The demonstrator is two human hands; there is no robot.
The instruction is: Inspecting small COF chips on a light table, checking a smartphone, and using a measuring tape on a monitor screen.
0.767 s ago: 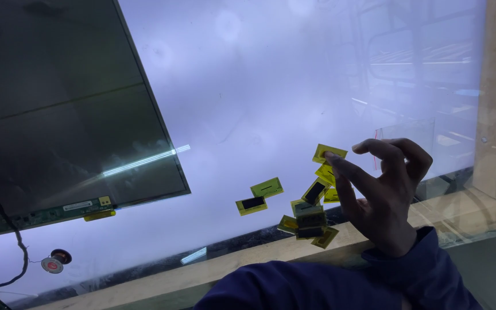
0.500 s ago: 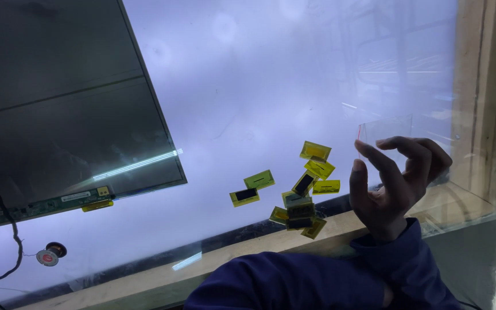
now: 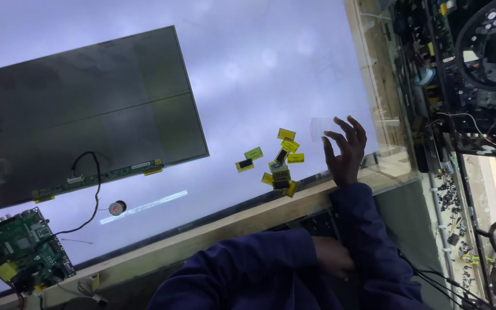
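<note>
The right hand [image 3: 344, 152] is raised with fingers [image 3: 356, 131] spread, pinching a small clear bag [image 3: 320, 128] above the yellow chips [image 3: 282, 163]; the left hand [image 3: 331, 256] rests loosely curled against the sleeve.

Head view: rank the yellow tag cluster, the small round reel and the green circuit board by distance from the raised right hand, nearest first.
1. Yellow tag cluster: just left of the right hand.
2. Small round reel: farther left, below the dark panel.
3. Green circuit board: far left, lower corner.

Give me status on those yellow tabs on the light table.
Done: nothing bagged that I can see; the clear bag looks empty. In hand: right hand pinches that bag above the yellow tabs; left hand rests idle by the sleeve. Left: all the tabs lie loose on the lit table.
</note>
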